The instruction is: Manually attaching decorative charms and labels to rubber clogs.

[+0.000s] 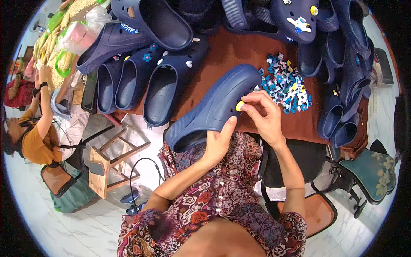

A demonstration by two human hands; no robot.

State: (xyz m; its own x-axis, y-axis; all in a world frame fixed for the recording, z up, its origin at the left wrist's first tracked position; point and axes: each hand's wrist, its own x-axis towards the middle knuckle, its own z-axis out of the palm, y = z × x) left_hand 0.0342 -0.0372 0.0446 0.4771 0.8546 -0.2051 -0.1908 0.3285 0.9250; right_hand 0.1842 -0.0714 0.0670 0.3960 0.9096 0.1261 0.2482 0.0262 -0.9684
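Note:
A navy blue clog [209, 100] is tilted above the near edge of the brown-covered table [222, 51]. My left hand [218, 143] grips it near the opening, with the thumb lying on the upper and the other fingers hidden inside or behind it. Between the thumb and fingertips of my right hand [264, 113] is a small yellow and white shoe charm [239, 106], held at the holes of the clog's upper. Just beyond my right hand lies a heap of loose charms [289, 85] in blue, white and yellow.
Navy clogs [160, 92] with charms stand at the left, and more clogs [334, 111] crowd the back and right. A wooden stool [100, 171] and chairs [370, 173] stand around the table. At the far left, a person in orange [38, 141] sits beside piled corn [55, 43].

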